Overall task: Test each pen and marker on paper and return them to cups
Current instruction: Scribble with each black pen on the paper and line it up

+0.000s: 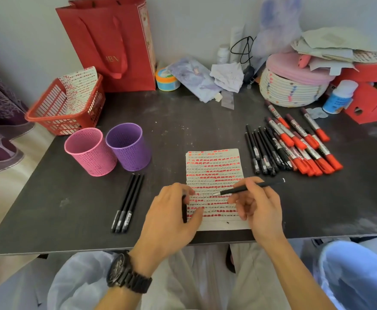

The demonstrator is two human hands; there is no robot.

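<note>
A sheet of paper [214,166] covered in rows of red and black test marks lies near the table's front edge. My right hand [258,209] holds an uncapped black pen [250,187], its tip pointing left just above the paper. My left hand [172,215] rests on the paper's left edge and holds the black pen cap [184,209]. Three black pens [127,203] lie side by side left of the paper. A pink cup [89,151] and a purple cup [128,145] stand at the left. Several black pens [262,151] and red markers [303,142] lie at the right.
A red basket [66,108] with a marked sheet and a red paper bag [113,41] stand at the back left. A woven basket with a pink lid [292,83], a red shoebox [371,95], bottles and loose papers crowd the back right. The dark table [71,209] ends just before my knees.
</note>
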